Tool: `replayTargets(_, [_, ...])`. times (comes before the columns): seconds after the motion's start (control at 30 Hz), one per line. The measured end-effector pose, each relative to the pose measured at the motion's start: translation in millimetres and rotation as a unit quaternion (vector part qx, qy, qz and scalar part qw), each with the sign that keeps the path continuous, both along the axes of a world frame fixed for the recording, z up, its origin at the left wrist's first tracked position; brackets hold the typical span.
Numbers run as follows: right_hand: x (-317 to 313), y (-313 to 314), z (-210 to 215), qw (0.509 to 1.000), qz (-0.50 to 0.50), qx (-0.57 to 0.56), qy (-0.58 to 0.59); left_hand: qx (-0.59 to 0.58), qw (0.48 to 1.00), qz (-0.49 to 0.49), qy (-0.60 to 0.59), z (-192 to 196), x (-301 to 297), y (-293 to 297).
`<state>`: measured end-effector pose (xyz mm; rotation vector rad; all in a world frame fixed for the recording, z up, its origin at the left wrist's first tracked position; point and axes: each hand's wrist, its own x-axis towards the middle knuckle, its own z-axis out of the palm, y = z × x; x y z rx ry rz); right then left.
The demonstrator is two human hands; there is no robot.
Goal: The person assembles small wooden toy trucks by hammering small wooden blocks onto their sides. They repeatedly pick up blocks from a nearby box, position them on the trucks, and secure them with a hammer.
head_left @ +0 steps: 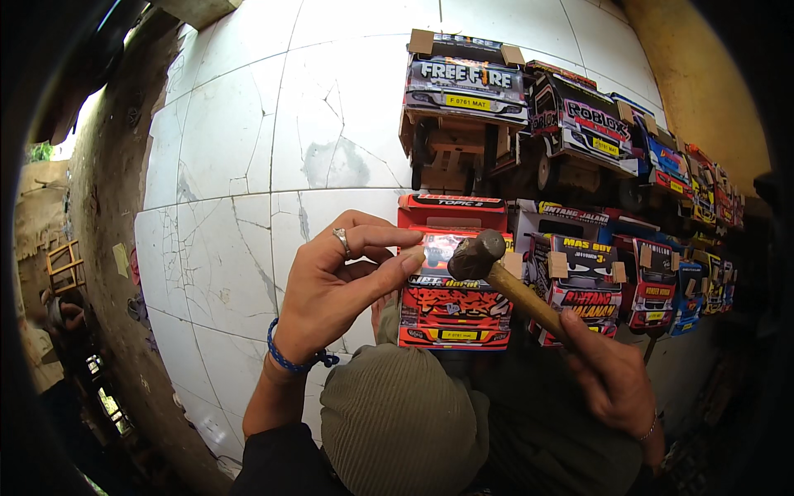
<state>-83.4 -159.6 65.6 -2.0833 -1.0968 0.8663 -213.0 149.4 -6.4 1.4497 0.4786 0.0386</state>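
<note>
A red toy truck (pixel 455 310) with an orange and black printed front stands on the tiles before me. At its upper left edge, my left hand (pixel 351 264) is closed in a pinch. Its fingertips mostly cover whatever small pale piece lies between them. My right hand (pixel 608 372) is wrapped round the wooden handle of a hammer (pixel 480 255). The dark hammer head hovers over the truck's windscreen area, right of my left fingertips. A small wooden block (pixel 512 264) sits at the truck's right side.
Several printed toy trucks (pixel 583 277) stand in two rows to the right, many with small wooden side blocks. A larger black one (pixel 467 87) is farther back. Cracked white tiles (pixel 219 149) spread to the left. Rounded olive ribbed cloth (pixel 405 413) fills the near middle.
</note>
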Motion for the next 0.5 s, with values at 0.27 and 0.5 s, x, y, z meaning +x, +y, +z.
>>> replayTargets(0.27, [-1.3, 1.4, -0.7, 1.0, -0.009, 0.005, -0.012, -0.004, 1.0, 0.006, 0.001, -1.0, 0.1, -1.8])
replayTargets(0.5, [-0.7, 1.7, -0.7, 1.0, -0.009, 0.003, -0.007, -0.009, 1.0, 0.009, -0.01, -4.4, 0.1, -1.9])
